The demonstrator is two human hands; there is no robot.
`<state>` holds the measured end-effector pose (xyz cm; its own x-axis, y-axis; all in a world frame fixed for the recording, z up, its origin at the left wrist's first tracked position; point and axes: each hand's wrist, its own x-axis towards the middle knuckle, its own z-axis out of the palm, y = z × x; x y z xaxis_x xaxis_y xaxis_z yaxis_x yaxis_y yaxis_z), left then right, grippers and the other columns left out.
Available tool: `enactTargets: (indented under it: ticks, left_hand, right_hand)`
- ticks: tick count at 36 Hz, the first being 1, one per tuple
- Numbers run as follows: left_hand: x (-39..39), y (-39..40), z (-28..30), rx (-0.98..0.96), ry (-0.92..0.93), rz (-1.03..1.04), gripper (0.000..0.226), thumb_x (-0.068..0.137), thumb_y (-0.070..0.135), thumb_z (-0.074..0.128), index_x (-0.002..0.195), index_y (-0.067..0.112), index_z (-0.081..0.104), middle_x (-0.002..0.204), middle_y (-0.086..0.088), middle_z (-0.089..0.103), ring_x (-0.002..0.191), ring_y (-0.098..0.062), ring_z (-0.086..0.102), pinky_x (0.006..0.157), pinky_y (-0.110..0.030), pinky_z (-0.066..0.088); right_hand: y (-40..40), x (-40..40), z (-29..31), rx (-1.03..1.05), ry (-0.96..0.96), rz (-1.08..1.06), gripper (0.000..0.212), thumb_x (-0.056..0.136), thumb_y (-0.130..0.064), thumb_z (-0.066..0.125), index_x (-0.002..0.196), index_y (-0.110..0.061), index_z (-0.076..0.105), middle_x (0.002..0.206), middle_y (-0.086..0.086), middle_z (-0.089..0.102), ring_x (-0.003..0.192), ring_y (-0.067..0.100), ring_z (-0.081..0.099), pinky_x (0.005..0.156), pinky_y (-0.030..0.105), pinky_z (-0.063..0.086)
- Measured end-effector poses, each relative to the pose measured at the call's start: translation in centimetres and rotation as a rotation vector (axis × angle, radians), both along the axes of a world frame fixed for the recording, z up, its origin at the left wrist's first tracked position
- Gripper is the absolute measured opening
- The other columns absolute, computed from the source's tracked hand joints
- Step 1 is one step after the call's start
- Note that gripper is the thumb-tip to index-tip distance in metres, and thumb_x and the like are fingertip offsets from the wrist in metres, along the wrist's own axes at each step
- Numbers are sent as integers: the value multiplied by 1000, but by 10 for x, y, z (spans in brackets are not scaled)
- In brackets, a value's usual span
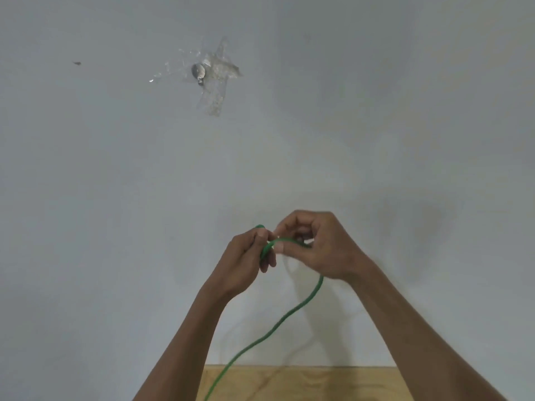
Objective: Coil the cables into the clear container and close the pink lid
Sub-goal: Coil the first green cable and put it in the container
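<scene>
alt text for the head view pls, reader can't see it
Two bare hands, left hand and right hand, held up before a pale wall, pinch a green cable and bend it into a small loop. Its loose end trails down over a wooden table. A taped metal piece sits on the wall.

Head camera faces a pale wall [115,198] closely, table edge [318,383] below.

Grey wall [115,169]; taped metal fitting [198,73]; wooden tabletop [333,383] below.
</scene>
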<state>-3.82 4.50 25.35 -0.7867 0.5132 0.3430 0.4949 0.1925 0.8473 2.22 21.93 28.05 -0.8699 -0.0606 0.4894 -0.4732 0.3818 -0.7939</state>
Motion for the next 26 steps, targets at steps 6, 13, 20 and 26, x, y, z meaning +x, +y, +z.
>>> enactTargets:
  ticks: [6, 13, 20, 26]
  left_hand:
    - [14, 9, -2, 112, -256, -113, 63, 107, 48, 24, 97, 1, 64, 71, -11, 64, 69, -26, 52, 65, -40, 39]
    - [22, 25, 4, 326, -463, -242, 51, 108, 37, 26, 99, 3, 63, 67, -12, 55, 61, -22, 49, 78, -46, 36]
    - [28, 35, 17, 451, -508, -361, 36, 105, 22, 36, 101, 1, 65, 68, -11, 54, 62, -21, 50, 74, -37, 44]
    - [29, 39, 31, 569, -549, -412, 30, 106, 19, 35, 96, 3, 59, 68, -11, 50, 61, -20, 51, 72, -34, 46]
  right_hand:
    - [12, -20, 15, -78, 24, -16, 15, 76, -9, 85, 85, -4, 74, 77, 1, 76, 75, 14, 73, 76, 23, 58]
    - [22, -36, 0, -264, -4, -23, 11, 79, -7, 82, 81, 0, 73, 74, 4, 74, 63, 13, 63, 60, 23, 50]
    - [19, -25, -26, -439, -148, 64, 19, 98, -5, 58, 100, 13, 65, 59, 11, 67, 50, 21, 63, 49, 29, 47]
    - [10, -9, -39, -356, -190, 55, 56, 103, -1, 46, 64, -35, 69, 59, -10, 62, 57, 12, 56, 61, 31, 49]
